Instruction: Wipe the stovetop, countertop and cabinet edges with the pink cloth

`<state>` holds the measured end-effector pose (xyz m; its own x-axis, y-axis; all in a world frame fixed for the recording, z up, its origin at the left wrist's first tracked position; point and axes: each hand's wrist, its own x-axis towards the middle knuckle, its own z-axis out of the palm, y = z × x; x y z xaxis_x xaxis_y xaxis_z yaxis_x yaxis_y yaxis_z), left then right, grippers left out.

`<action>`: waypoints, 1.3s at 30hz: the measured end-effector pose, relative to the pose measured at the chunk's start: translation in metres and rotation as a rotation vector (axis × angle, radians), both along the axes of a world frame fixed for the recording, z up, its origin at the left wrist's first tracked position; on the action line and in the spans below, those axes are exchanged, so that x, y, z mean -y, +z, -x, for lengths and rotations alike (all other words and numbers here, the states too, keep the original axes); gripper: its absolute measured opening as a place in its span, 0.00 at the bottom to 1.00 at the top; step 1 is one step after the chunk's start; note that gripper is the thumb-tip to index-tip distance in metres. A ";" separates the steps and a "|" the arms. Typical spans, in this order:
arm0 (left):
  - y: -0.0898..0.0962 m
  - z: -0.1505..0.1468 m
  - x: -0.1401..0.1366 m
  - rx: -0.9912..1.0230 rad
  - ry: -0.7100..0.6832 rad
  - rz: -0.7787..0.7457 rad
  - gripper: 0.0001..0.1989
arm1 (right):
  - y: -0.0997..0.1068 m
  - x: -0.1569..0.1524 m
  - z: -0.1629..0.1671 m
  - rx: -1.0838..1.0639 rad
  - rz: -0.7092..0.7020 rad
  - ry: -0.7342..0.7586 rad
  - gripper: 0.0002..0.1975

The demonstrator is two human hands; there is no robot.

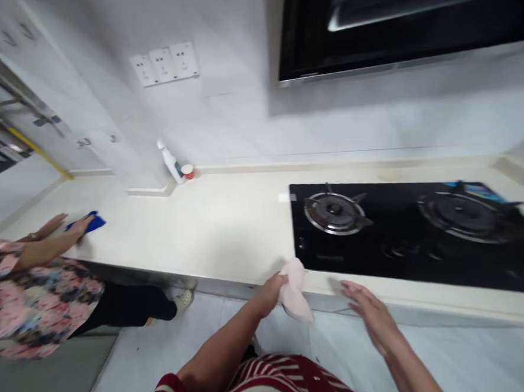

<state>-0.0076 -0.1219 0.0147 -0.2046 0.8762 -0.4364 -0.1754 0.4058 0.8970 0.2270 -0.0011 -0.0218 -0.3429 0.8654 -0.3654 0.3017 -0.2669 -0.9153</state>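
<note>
My left hand (270, 294) is closed around a pale pink cloth (295, 288), which hangs loosely at the counter's front edge. To the right, my right hand (370, 310) is held out with its fingers extended and nothing in it, close to the front edge of the counter (228, 222). Beyond both hands lies a black two-burner gas hob (393, 235), set into the pale countertop. The cloth is near the hob's front left corner.
At the left, another person's hand (81, 226) presses a blue cloth (95, 221) on the counter. A white bottle (170, 161) and a small red-and-white cup (188, 171) stand by the wall. A black range hood (394, 40) overhangs the hob. Wall sockets (164, 64) are behind.
</note>
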 end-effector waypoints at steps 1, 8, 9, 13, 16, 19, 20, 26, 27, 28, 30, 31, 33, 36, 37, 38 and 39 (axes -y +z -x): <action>0.005 -0.008 -0.003 0.068 -0.024 -0.030 0.33 | 0.005 0.018 -0.007 -0.052 0.062 0.027 0.38; 0.027 -0.048 -0.005 0.510 -0.207 -0.147 0.29 | 0.025 0.068 -0.005 -0.482 0.379 0.092 0.33; 0.029 -0.050 -0.003 0.503 -0.182 -0.150 0.27 | 0.027 0.064 -0.007 -0.504 0.354 0.091 0.30; 0.046 -0.039 0.014 0.104 -0.005 -0.130 0.23 | 0.044 0.041 -0.035 -0.449 0.224 0.029 0.24; 0.063 -0.022 0.033 -0.141 0.086 -0.166 0.23 | 0.057 0.030 -0.060 -0.501 0.168 -0.014 0.21; 0.064 -0.013 0.047 -0.117 0.123 -0.163 0.26 | 0.058 0.030 -0.063 -0.576 0.171 0.059 0.22; 0.059 -0.013 0.050 -0.119 0.116 -0.148 0.27 | 0.054 0.032 -0.058 -0.553 0.167 0.101 0.24; 0.009 -0.022 0.061 -0.429 0.168 -0.117 0.20 | 0.003 0.054 -0.025 -0.306 0.008 0.165 0.29; 0.004 -0.021 0.065 -0.418 0.175 -0.123 0.19 | -0.004 0.056 -0.026 -0.289 -0.022 0.137 0.28; 0.001 -0.020 0.069 -0.425 0.178 -0.124 0.18 | -0.010 0.057 -0.030 -0.258 -0.062 0.102 0.28; -0.003 -0.017 0.075 -0.493 0.187 -0.115 0.15 | -0.016 0.056 -0.038 -0.183 -0.141 0.028 0.28; -0.004 -0.016 0.077 -0.545 0.192 -0.109 0.14 | -0.017 0.054 -0.042 -0.152 -0.173 0.011 0.28; -0.004 -0.013 0.073 -0.645 0.208 -0.106 0.12 | -0.012 0.047 -0.045 -0.112 -0.241 0.029 0.27; 0.001 -0.005 0.055 -0.733 0.240 -0.114 0.07 | 0.002 0.027 -0.039 -0.048 -0.374 0.048 0.21; 0.004 -0.002 0.046 -0.768 0.253 -0.117 0.07 | 0.007 0.018 -0.035 -0.023 -0.414 0.032 0.20; 0.007 0.003 0.037 -0.805 0.267 -0.119 0.07 | 0.011 0.009 -0.031 0.001 -0.446 0.010 0.18; 0.011 0.007 0.028 -0.842 0.280 -0.118 0.08 | 0.015 0.000 -0.026 0.025 -0.474 -0.009 0.17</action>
<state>-0.0148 -0.1501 0.0256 -0.6291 0.7760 0.0449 0.4813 0.3436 0.8064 0.2531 -0.0012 -0.0067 -0.3304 0.9417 0.0629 0.3245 0.1759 -0.9294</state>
